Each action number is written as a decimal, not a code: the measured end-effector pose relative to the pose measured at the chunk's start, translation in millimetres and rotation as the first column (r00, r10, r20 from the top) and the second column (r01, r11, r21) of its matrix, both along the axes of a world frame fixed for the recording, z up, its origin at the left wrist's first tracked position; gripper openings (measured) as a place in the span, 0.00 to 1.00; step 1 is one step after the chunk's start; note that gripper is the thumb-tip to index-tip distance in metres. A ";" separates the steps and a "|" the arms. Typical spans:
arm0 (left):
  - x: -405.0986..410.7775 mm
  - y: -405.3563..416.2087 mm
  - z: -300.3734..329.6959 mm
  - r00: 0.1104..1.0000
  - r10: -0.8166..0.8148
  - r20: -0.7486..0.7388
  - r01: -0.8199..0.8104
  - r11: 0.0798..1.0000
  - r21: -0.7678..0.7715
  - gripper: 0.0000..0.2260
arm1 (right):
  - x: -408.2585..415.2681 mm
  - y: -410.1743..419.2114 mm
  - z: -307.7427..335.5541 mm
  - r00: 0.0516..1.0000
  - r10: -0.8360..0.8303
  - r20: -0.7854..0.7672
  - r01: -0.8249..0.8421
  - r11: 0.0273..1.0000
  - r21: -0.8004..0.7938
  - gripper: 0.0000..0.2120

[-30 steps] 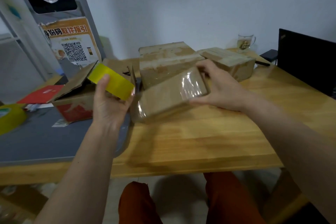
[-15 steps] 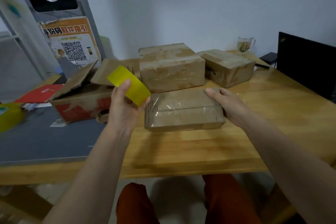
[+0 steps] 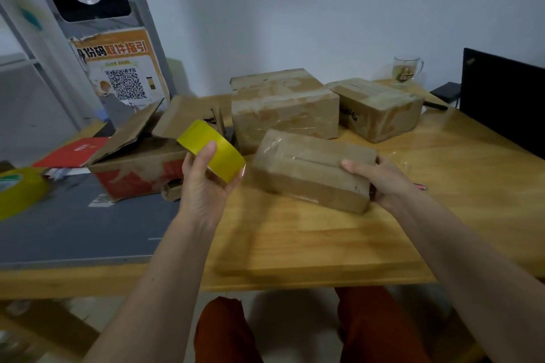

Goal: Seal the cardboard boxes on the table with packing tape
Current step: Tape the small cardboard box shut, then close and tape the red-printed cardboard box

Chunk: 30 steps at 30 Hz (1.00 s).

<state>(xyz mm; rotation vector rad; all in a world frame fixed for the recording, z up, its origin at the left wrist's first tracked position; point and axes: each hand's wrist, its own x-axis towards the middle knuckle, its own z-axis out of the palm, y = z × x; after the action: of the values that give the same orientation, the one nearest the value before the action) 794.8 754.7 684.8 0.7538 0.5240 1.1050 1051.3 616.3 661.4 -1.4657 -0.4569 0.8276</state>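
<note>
A small flat cardboard box wrapped in clear tape lies skewed on the wooden table. My right hand grips its right end, thumb on top, fingers hidden under it. My left hand holds a yellow tape roll up above the table, just left of that box. Behind stand a large taped box and a smaller taped box. To the left sits a red-printed box with its flaps open.
A second yellow tape roll lies on the grey mat at far left, near a red booklet. A glass mug and a black laptop screen stand at the back right. My legs show below the table edge.
My right hand laid the small box flat on the table, then turned it askew with its right end nearer me. My left hand moved the tape roll rightward, closer to the box.
</note>
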 end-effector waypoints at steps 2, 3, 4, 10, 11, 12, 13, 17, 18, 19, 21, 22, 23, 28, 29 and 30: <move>-1.7 0.3 -2.7 0.999 -0.001 -0.054 0.002 1.000 0.023 0.36 | 1.2 1.2 -0.7 0.983 -0.069 -0.168 0.079 0.995 0.053 0.38; -2.1 0.3 -3.6 0.998 -0.011 -0.068 0.013 1.000 0.028 0.36 | 0.5 2.3 0.6 0.968 -0.065 -0.243 0.087 0.993 0.082 0.35; -2.2 0.3 -4.2 0.997 -0.027 -0.072 0.029 0.999 0.028 0.36 | -1.2 3.8 3.0 0.951 -0.047 -0.305 0.083 0.991 0.107 0.32; -5.8 7.6 -1.1 0.977 -0.195 -0.083 0.199 0.979 0.047 0.37 | -13.1 13.9 15.4 0.865 0.029 -0.501 0.062 0.984 0.165 0.22; -6.2 8.8 0.3 0.972 -0.218 -0.088 0.223 0.973 0.052 0.38 | -15.1 16.3 17.4 0.860 0.042 -0.508 0.058 0.982 0.179 0.20; -6.5 10.4 1.5 0.967 -0.236 -0.095 0.242 0.968 0.059 0.40 | -16.9 19.1 19.1 0.862 0.051 -0.504 0.052 0.981 0.188 0.18; -6.6 12.1 2.6 0.962 -0.251 -0.107 0.259 0.964 0.066 0.40 | -18.6 22.0 20.4 0.867 0.057 -0.496 0.046 0.980 0.193 0.17; -6.7 20.0 4.5 0.948 -0.283 -0.146 0.295 0.953 0.066 0.41 | -22.5 35.1 28.6 0.835 0.071 -0.545 0.111 0.950 0.293 0.21; -7.3 23.1 3.9 0.946 -0.288 -0.151 0.300 0.952 0.064 0.41 | -23.6 40.0 32.9 0.809 0.081 -0.582 0.150 0.929 0.337 0.23; -7.6 26.5 4.0 0.943 -0.294 -0.155 0.307 0.950 0.065 0.41 | -24.5 45.5 38.5 0.787 0.090 -0.611 0.185 0.910 0.372 0.24; -5.7 33.2 5.9 0.934 -0.316 -0.168 0.331 0.941 0.067 0.43 | -24.7 57.9 49.8 0.766 0.094 -0.636 0.221 0.891 0.398 0.21; -3.5 36.3 7.3 0.928 -0.329 -0.177 0.344 0.936 0.067 0.44 | -24.6 64.7 54.7 0.755 0.084 -0.650 0.234 0.892 0.387 0.19; -0.3 39.2 8.3 0.924 -0.338 -0.182 0.354 0.933 0.067 0.43 | -24.5 71.9 59.1 0.745 0.066 -0.663 0.248 0.896 0.368 0.17; 20.1 49.1 12.1 0.911 -0.363 -0.195 0.377 0.925 0.041 0.38 | -19.9 109.9 79.3 0.783 -0.101 -0.613 0.334 0.901 0.278 0.31; 24.6 50.7 12.3 0.910 -0.363 -0.200 0.376 0.926 0.029 0.39 | -17.9 118.2 83.5 0.797 -0.109 -0.594 0.341 0.893 0.293 0.32; 28.8 52.0 12.3 0.909 -0.363 -0.204 0.375 0.927 0.018 0.40 | -15.5 126.2 87.6 0.812 -0.113 -0.573 0.341 0.889 0.307 0.32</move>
<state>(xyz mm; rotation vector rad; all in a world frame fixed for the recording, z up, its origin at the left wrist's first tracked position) 823.6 806.7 697.1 0.9745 0.4925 0.6972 1035.7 742.5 749.0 -0.8294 -0.0004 0.8494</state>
